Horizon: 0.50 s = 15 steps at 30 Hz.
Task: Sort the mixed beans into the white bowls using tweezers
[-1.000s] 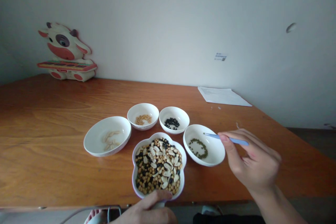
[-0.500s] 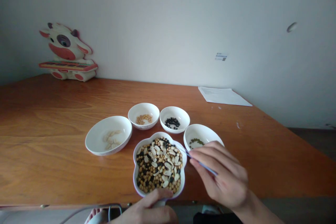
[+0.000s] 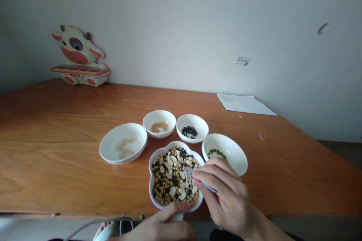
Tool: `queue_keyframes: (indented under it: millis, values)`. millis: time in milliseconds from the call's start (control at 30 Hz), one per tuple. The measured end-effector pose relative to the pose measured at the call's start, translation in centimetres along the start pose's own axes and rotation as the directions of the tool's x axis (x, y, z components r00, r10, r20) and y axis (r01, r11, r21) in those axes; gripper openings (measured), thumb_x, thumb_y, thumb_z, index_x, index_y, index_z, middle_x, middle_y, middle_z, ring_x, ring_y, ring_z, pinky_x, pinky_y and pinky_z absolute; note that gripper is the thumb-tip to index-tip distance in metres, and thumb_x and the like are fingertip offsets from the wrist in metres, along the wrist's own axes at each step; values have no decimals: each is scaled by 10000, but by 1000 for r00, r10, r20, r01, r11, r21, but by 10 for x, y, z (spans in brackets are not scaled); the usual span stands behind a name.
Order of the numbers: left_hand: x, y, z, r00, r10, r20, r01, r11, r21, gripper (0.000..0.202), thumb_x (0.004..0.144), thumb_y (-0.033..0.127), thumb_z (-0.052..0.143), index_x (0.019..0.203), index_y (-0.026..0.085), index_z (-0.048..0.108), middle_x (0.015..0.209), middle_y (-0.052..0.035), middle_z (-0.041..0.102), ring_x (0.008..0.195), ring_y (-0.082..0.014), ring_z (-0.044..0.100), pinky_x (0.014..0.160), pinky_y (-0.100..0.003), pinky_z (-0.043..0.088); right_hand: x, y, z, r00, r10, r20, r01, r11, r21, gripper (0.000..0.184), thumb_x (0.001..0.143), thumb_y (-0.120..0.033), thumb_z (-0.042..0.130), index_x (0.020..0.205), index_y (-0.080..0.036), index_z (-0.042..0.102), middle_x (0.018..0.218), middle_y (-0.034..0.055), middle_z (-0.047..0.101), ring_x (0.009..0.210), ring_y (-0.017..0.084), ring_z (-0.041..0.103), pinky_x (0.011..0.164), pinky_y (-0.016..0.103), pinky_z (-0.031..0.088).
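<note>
While the left hand (image 3: 166,228) clamps the near rim of a flower-shaped white bowl (image 3: 151,184), the right hand (image 3: 230,199) pinches blue tweezers (image 3: 206,187) between thumb and fingers, their tips over the mixed beans and peanut halves (image 3: 172,184), with a white dish of mung beans (image 3: 240,162) just beside, on a wooden table (image 3: 56,139).

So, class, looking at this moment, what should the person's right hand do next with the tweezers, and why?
Probably close the tweezers on one bean and lift it out. Their tips sit among the mixed beans in the flower-shaped bowl, the right hand holds them, and the left hand steadies the rim. The nearest dish holds only green beans.
</note>
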<state>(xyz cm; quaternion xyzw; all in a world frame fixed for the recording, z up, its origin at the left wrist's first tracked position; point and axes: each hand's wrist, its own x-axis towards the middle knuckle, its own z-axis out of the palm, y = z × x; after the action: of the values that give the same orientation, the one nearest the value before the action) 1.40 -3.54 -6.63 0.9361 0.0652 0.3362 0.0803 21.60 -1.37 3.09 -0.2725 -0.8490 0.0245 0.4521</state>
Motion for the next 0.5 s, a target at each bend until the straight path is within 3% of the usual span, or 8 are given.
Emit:
queue_keyframes:
  millis: [133, 333, 500]
  values:
    - [-6, -6, 13, 1000, -23, 5, 23, 1000, -19, 174, 1017, 273, 536, 968, 167, 665, 1017, -38, 690, 946, -172, 659, 878, -345, 575, 1, -4, -3, 999, -44, 12, 43, 996, 77, 237, 841, 16, 587, 1033, -102, 660, 858, 87, 717, 780, 198, 580, 679, 358, 522]
    - [-11, -2, 7, 995, -101, 24, 101, 995, -26, 228, 989, 293, 597, 1171, 157, 614, 1184, -86, 634, 993, -202, 655, 846, -386, 581, -2, -4, -1, 997, -43, 63, 38, 996, 87, 176, 839, -5, 569, 945, -106, 667, 777, 81, 690, 747, 198, 566, 657, 359, 506]
    - [-10, 1, 0, 988, -145, 44, 146, 989, -32, 158, 993, 261, 590, 1104, 161, 642, 1133, -62, 664, 1033, -189, 648, 882, -351, 573, -2, -2, -1, 1000, -18, 15, 16, 993, 120, 181, 827, 16, 573, 945, -83, 668, 784, 95, 686, 754, 194, 557, 677, 361, 504]
